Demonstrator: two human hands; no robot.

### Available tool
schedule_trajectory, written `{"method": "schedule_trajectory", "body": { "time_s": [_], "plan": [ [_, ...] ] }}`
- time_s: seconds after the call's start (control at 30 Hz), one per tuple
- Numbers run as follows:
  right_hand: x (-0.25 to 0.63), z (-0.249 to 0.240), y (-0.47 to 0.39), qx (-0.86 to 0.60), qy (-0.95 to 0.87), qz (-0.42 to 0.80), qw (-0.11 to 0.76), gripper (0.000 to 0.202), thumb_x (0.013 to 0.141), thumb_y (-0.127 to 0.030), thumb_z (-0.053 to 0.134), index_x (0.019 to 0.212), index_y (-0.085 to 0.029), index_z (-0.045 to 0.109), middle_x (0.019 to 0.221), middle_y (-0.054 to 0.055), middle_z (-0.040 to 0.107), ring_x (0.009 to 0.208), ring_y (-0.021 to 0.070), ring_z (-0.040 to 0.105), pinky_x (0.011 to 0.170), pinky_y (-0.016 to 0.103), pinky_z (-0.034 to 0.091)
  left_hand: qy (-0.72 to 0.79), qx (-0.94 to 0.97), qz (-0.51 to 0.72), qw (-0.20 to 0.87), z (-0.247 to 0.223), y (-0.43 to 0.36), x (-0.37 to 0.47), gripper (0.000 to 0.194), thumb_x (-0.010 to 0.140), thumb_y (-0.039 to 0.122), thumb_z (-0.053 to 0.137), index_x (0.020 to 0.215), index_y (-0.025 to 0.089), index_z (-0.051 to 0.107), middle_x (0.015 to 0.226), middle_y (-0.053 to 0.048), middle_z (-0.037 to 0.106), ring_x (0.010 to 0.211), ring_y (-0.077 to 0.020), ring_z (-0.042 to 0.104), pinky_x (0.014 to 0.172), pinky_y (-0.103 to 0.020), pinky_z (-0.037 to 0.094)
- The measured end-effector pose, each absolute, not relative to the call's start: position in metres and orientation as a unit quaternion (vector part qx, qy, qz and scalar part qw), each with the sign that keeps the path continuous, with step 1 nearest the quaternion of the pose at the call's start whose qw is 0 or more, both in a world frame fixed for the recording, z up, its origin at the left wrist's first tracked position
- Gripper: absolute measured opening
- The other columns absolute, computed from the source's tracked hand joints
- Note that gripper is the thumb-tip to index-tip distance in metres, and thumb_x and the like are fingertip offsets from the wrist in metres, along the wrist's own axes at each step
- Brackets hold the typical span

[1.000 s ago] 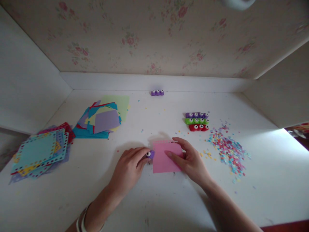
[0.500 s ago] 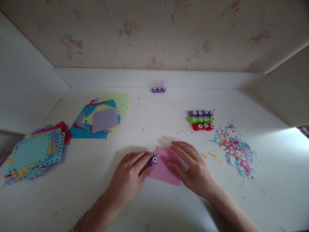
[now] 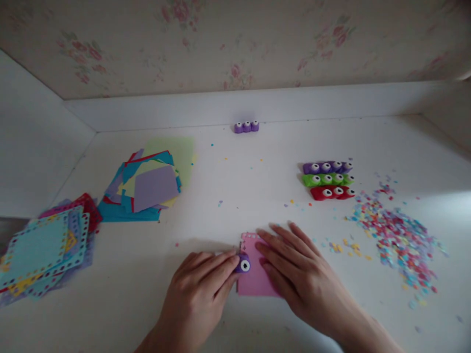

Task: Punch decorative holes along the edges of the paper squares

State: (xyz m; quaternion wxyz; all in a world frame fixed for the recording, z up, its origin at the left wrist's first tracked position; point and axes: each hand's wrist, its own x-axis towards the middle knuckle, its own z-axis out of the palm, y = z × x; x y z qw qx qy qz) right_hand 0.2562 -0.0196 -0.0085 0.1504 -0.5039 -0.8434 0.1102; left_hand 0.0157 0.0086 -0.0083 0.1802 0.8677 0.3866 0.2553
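Observation:
A pink paper sheet [image 3: 253, 282] lies on the white table, with small punched holes along its top edge and upper left edge. My left hand [image 3: 200, 284] is closed around a purple craft punch [image 3: 243, 264], which sits at the sheet's left edge. The punch's white top with a dark shape faces up. My right hand [image 3: 294, 269] lies flat over the right part of the sheet, fingers stretched out, and hides that side of it.
Punched-edge sheets [image 3: 37, 245] lie at far left, beside a pile of plain coloured paper [image 3: 154, 189]. Purple punches [image 3: 247, 127] stand at the back. Rows of purple, green and red punches [image 3: 327, 180] stand at right, near a heap of confetti [image 3: 401, 235].
My left hand and the punch have moved lower along the sheet's left edge. My right hand has come down flat on the paper, and the sheet has turned straighter. The camera view has shifted.

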Motion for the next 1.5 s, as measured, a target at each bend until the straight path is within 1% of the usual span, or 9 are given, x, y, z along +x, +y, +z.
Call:
{"method": "schedule_trajectory", "body": {
  "time_s": [0.2,0.33,0.57,0.7,0.93,1.13,1.37,1.5],
  "plan": [
    [0.2579,-0.0104,-0.0188,-0.501,-0.846,0.112,0.145,0.044,0.093,-0.019,0.053,0.135,-0.025,0.057,0.144,0.001,0.054,0.138,0.0277,0.044,0.118,0.056,0.030,0.387,0.864,0.257,0.193,-0.0082,0.0101,0.0163,0.021,0.092,0.017,0.064,0.111,0.021,0.070,0.106,-0.001,0.077,0.085,-0.0193,0.071,0.077,-0.034,0.056],
    [0.2589,-0.0109,-0.0191,-0.498,-0.847,0.117,0.144,0.046,0.092,-0.018,0.054,0.137,-0.026,0.056,0.144,0.000,0.054,0.139,0.0281,0.042,0.118,0.057,0.029,0.392,0.859,0.264,0.195,-0.0089,0.0100,0.0166,0.021,0.092,0.018,0.064,0.112,0.021,0.070,0.105,-0.002,0.077,0.086,-0.0187,0.071,0.077,-0.033,0.058],
    [0.2597,-0.0107,-0.0192,-0.496,-0.847,0.125,0.143,0.048,0.091,-0.018,0.055,0.138,-0.028,0.055,0.145,-0.001,0.053,0.140,0.0294,0.041,0.117,0.059,0.030,0.392,0.861,0.261,0.193,-0.0073,0.0106,0.0167,0.020,0.092,0.019,0.063,0.110,0.022,0.071,0.103,-0.002,0.077,0.084,-0.0195,0.072,0.076,-0.034,0.060],
    [0.2600,-0.0106,-0.0188,-0.499,-0.842,0.134,0.153,0.049,0.090,-0.018,0.056,0.137,-0.029,0.056,0.142,0.000,0.056,0.139,0.0294,0.042,0.117,0.059,0.031,0.390,0.862,0.259,0.196,-0.0079,0.0108,0.0162,0.020,0.093,0.018,0.062,0.111,0.021,0.071,0.104,-0.003,0.077,0.086,-0.0193,0.072,0.077,-0.034,0.060],
    [0.2606,-0.0102,-0.0190,-0.496,-0.847,0.132,0.138,0.051,0.089,-0.018,0.055,0.139,-0.028,0.053,0.145,-0.001,0.052,0.140,0.0293,0.040,0.117,0.059,0.029,0.391,0.860,0.263,0.199,-0.0100,0.0086,0.0149,0.021,0.092,0.018,0.064,0.112,0.020,0.069,0.105,-0.003,0.077,0.087,-0.0189,0.071,0.078,-0.034,0.059],
    [0.2610,-0.0101,-0.0189,-0.494,-0.847,0.136,0.144,0.054,0.088,-0.016,0.055,0.140,-0.028,0.052,0.144,0.001,0.053,0.140,0.0289,0.041,0.117,0.058,0.029,0.391,0.861,0.258,0.197,-0.0112,0.0092,0.0151,0.021,0.093,0.019,0.063,0.113,0.021,0.069,0.105,-0.002,0.077,0.087,-0.0189,0.071,0.078,-0.034,0.059],
    [0.2599,-0.0096,-0.0188,-0.500,-0.840,0.138,0.156,0.052,0.089,-0.017,0.055,0.140,-0.029,0.053,0.142,0.001,0.056,0.139,0.0289,0.042,0.117,0.058,0.031,0.397,0.857,0.258,0.206,-0.0123,0.0075,0.0135,0.023,0.091,0.018,0.065,0.114,0.021,0.068,0.107,-0.002,0.076,0.090,-0.0191,0.070,0.079,-0.034,0.059],
    [0.2607,-0.0102,-0.0194,-0.493,-0.850,0.123,0.137,0.050,0.090,-0.018,0.053,0.140,-0.028,0.053,0.146,-0.002,0.051,0.140,0.0283,0.041,0.118,0.058,0.029,0.394,0.860,0.257,0.200,-0.0130,0.0084,0.0144,0.024,0.091,0.018,0.065,0.115,0.021,0.067,0.107,-0.002,0.076,0.089,-0.0196,0.070,0.079,-0.035,0.058]
  ]
}}
